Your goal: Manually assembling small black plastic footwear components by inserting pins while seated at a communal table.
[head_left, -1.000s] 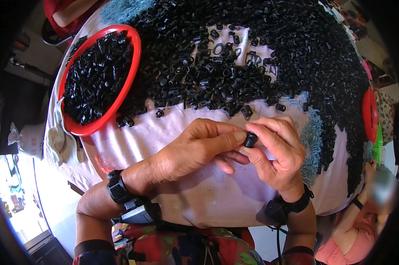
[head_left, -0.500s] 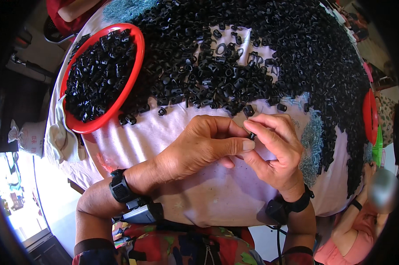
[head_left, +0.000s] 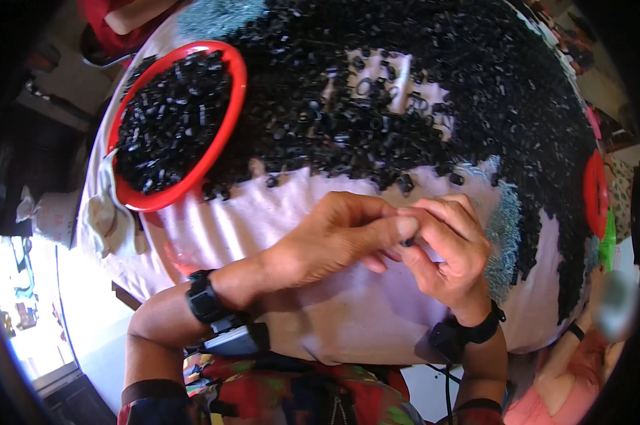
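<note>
My left hand (head_left: 338, 230) and my right hand (head_left: 449, 244) meet above the pale cloth, fingertips pinched together. Between them a small black plastic part (head_left: 407, 241) shows only as a dark bit; the fingers cover the rest. The left thumb presses along the top, while the right thumb and fingers close in from the other side. Just beyond the fingers spreads a wide heap of similar black plastic parts (head_left: 355, 134). Close to my right hand lies a pile of tiny blue-grey metallic pieces (head_left: 504, 227), too fine to make out singly.
A red basin (head_left: 237, 95) full of black parts sits at the left, with a white cloth (head_left: 111, 212) over the table's edge beside it. More blue-grey pieces (head_left: 221, 18) lie at the far left. Another red basin (head_left: 595, 195) and a person (head_left: 564, 368) are at the right.
The view has shifted slightly and blurred. Both hands remain pinched together, with the left thumb tip now a little higher and the small part more covered.
</note>
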Tool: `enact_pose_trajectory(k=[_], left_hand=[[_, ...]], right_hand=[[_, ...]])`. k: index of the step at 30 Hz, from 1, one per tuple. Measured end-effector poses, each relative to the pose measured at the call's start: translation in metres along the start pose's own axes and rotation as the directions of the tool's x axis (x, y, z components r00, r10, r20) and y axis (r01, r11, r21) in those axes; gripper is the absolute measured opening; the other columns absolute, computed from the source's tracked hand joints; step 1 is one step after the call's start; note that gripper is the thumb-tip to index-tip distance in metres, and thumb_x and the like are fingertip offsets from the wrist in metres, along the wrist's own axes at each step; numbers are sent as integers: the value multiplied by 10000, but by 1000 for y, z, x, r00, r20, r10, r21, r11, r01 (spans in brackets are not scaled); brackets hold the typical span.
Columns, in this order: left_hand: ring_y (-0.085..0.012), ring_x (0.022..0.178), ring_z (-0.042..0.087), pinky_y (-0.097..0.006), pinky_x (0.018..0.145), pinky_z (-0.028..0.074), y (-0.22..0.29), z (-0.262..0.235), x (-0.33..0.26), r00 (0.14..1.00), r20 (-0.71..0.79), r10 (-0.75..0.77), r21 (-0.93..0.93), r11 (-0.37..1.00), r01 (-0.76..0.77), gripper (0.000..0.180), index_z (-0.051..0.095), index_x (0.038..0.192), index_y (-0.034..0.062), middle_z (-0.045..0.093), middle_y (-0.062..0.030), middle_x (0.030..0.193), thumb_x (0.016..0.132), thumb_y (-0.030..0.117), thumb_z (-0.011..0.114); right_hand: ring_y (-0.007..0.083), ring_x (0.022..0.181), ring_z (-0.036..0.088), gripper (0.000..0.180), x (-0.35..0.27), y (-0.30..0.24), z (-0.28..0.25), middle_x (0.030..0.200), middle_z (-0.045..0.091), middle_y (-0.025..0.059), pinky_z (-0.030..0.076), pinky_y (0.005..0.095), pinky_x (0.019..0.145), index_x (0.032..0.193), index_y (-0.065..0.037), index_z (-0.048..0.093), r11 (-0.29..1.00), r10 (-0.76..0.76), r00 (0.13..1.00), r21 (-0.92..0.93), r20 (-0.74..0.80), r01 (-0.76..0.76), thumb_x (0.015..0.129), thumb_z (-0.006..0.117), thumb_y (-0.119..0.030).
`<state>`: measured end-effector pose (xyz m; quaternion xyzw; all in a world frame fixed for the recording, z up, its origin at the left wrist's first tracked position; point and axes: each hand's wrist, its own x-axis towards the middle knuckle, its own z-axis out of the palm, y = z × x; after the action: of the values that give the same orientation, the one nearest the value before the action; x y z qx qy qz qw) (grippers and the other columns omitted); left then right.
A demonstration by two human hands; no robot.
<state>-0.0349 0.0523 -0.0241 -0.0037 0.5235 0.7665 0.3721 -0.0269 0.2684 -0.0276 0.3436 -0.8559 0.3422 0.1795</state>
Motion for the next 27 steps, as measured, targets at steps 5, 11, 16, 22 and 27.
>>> enact_pose_trajectory(k=[5, 11, 16, 22, 27], left_hand=[[-68, 859, 663, -234, 693, 564, -13, 2, 4, 990, 112, 87, 103, 990, -99, 303, 735, 1186, 10, 737, -35, 997, 1021, 263, 706], [-77, 831, 696, -231, 663, 540, 15, -13, -15, 985, -57, 163, 133, 979, -154, 301, 729, 1139, 19, 745, -38, 1009, 1030, 296, 683], [-134, 848, 737, -240, 674, 552, 63, -56, -56, 757, -388, 526, 464, 821, -332, 327, 718, 1218, 31, 753, -65, 1040, 1008, 282, 693], [-302, 1086, 699, -385, 963, 534, 57, -133, -61, 316, -333, 889, 942, 297, 156, 450, 718, 1300, 58, 718, -168, 1237, 880, 203, 794], [-367, 1496, 409, -438, 1226, 308, 55, -141, -64, 614, -182, 768, 926, -76, 370, 507, 607, 1455, 76, 451, -214, 1599, 977, 221, 691]], right_hand=[[326, 937, 678, 465, -1, -4, -3, 1100, 715, 136, 562, 415, 810, 1143, -8, 742, 998, -48, 998, -40, 28, 49, 682, 807, -4], [324, 915, 666, 385, 1, -8, 1, 1057, 709, 153, 545, 403, 810, 1176, 20, 717, 981, 138, 990, 142, -18, -134, 807, 799, -57], [317, 835, 642, 207, -3, 3, -6, 963, 702, 129, 527, 410, 745, 1039, 28, 730, 984, 98, 995, -155, 37, -91, 837, 741, -16], [342, 1017, 648, 334, 6, 14, 3, 1156, 714, 159, 534, 413, 875, 1193, 22, 715, 979, 75, 997, -186, -31, -79, 862, 702, -19], [353, 1082, 631, 348, -5, 28, -2, 1220, 698, 170, 526, 416, 931, 1223, 25, 700, 965, 131, 990, -225, -42, -137, 879, 695, -27]])
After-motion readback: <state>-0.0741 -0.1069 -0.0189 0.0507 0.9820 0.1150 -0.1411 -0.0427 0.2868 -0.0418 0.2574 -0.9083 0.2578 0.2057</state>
